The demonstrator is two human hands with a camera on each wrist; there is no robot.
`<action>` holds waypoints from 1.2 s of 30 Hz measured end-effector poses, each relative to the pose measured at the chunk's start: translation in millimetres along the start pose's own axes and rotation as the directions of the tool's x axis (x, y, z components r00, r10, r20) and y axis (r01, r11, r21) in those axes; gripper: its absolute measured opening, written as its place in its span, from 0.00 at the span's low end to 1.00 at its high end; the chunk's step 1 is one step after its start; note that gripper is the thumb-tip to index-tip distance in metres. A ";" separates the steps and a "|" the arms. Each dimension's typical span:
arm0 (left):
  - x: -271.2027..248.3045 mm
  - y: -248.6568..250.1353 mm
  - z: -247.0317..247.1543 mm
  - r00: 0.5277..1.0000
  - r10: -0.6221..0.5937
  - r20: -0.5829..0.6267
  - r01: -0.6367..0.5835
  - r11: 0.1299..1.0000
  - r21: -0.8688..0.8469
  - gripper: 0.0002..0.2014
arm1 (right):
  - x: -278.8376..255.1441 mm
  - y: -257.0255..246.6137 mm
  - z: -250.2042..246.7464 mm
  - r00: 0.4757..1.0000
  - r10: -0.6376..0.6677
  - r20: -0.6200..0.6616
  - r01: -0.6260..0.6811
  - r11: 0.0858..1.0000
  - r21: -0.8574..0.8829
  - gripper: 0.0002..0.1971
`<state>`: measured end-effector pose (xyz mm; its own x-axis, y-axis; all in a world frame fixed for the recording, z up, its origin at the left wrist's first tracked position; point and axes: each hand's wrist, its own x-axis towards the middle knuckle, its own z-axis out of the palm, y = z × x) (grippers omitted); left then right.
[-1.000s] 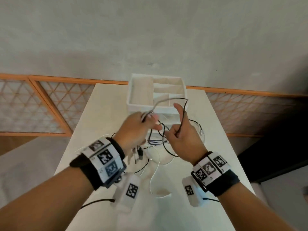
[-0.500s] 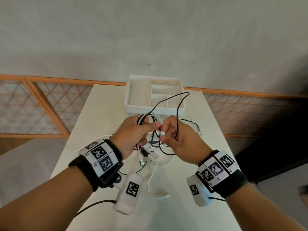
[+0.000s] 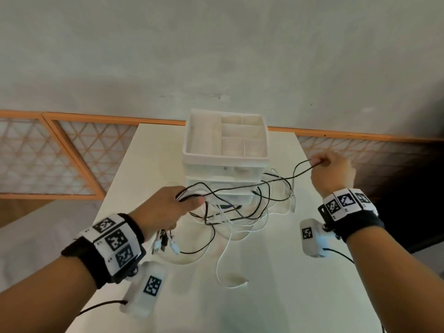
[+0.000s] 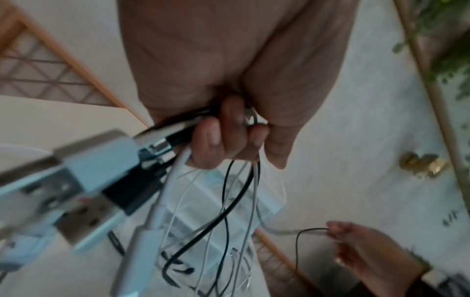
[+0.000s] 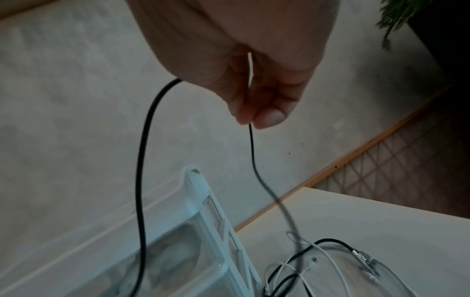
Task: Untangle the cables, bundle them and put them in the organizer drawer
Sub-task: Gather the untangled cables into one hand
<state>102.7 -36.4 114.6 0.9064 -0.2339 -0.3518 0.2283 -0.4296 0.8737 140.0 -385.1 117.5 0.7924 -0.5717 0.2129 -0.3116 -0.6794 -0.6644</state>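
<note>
On white table (image 3: 288, 284) | organizer (image 3: 224, 157), tangled cables (image 3: 240, 212) | grey wall (image 3: 216, 44)

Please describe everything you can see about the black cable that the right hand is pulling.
The black cable is thin, round and looks rubber-coated. The right hand pinches it between thumb and fingers, raised to the right of the white organizer. From there it runs left, slack and curving, to the left hand, which grips it with several other cables. It crosses white cables above the table. Its plugs cannot be identified.
</note>
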 end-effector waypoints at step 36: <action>-0.5 -71.6 8.3 0.990 0.048 -0.133 -0.001 0.943 0.332 0.17 | -191.4 4.9 145.4 0.540 -0.332 0.773 0.518 0.855 0.005 0.14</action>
<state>82.9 -12.8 49.4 0.9555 -0.1360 -0.2618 0.0964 -0.6946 0.7129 63.0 -212.1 -30.6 0.9371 0.2722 -0.2186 0.1466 -0.8750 -0.4614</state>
